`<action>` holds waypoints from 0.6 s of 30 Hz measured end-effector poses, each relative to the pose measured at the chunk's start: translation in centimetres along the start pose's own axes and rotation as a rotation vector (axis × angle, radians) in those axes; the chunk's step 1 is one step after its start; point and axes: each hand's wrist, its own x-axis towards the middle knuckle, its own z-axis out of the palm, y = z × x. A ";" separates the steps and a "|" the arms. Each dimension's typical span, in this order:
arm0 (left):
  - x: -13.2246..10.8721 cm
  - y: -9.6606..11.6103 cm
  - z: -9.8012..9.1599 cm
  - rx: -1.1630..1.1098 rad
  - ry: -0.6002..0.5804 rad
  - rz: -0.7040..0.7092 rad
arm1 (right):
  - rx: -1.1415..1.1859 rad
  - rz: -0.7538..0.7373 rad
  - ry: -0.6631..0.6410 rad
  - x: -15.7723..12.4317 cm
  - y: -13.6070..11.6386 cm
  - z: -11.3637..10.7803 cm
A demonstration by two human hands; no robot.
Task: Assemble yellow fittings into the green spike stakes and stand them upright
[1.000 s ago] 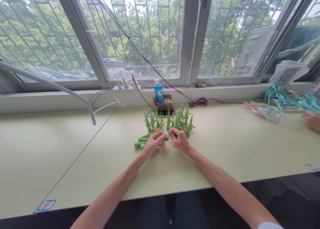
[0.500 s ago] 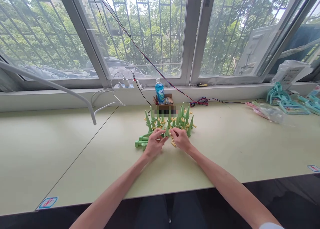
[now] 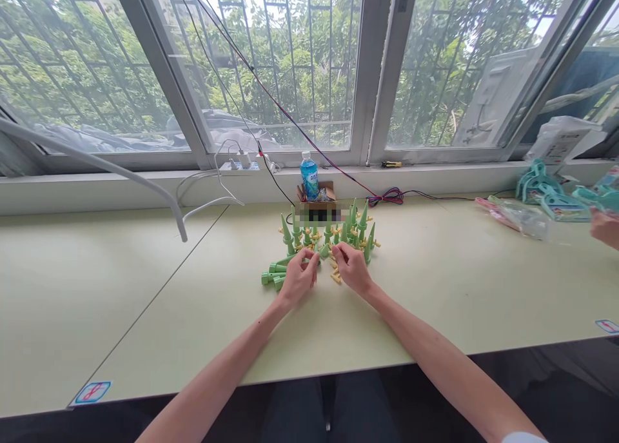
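Both of my hands are close together over the table. My left hand [image 3: 300,276] has its thumb and fingers closed at a small green plastic spike [image 3: 325,251], which leans between the hands. My right hand [image 3: 353,269] is pinched just right of that spike; whatever its fingertips hold is too small to make out. Behind the hands stand several upright green spikes [image 3: 287,235] with small yellow valves on their sides. Several green spikes with capped ends [image 3: 271,278] lie by my left wrist. Loose yellow valves [image 3: 335,278] lie between my hands.
A blue-liquid bottle [image 3: 309,177] stands in a small cardboard box [image 3: 316,206] at the back. Bundled cable [image 3: 387,196] lies right of it. Teal plastic items [image 3: 544,188] and plastic bags [image 3: 525,222] lie far right, where another person's hand [image 3: 605,229] shows. A white tube [image 3: 145,185] arches at left.
The green spike between my hands has gone from upright to leaning. My left fingers have drawn closer together. Another person's hand has entered at the right edge by the teal items.
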 end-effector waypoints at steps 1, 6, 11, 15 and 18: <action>0.0 0.1 0.0 -0.026 -0.028 -0.047 | -0.002 -0.005 -0.012 0.0 0.0 0.0; 0.2 0.5 -0.3 -0.187 -0.154 -0.295 | 0.029 -0.041 -0.118 -0.1 -0.2 -0.2; 0.2 0.4 -0.6 -0.240 -0.215 -0.284 | 0.042 -0.047 -0.144 -0.1 -0.2 -0.2; 0.2 0.5 -0.9 -0.223 -0.237 -0.250 | 0.052 -0.040 -0.147 0.0 -0.3 -0.2; 0.3 0.4 -1.2 -0.195 -0.259 -0.225 | 0.057 -0.031 -0.149 0.0 -0.3 -0.2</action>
